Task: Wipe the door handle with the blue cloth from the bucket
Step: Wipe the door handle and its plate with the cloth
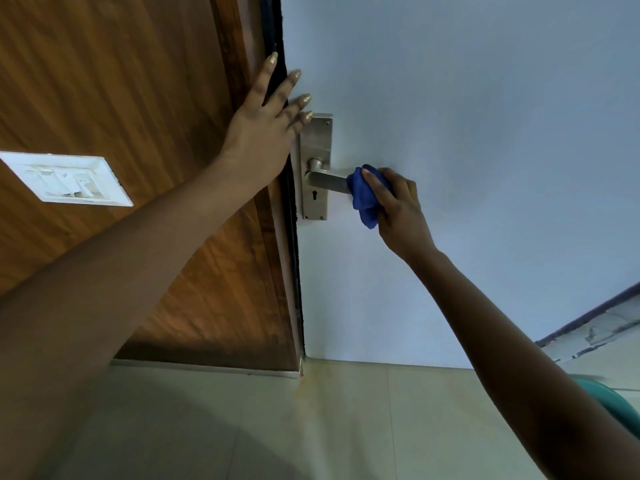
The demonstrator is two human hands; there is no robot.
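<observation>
While the left hand lies flat with fingers spread across the door edge just above the metal plate, the right hand grips the bunched blue cloth, wrapped round the outer end of the door handle on the white door.

The door handle and its long back plate look like brushed metal, grey with a dull satin shine. The blue cloth is soft fabric, matt and a little fuzzy. The door has a smooth, matt, pale painted face. The panel beside it shows brown wood grain with a slight gloss. The switch plate is white plastic. The floor is smooth tile in a pale colour.
</observation>
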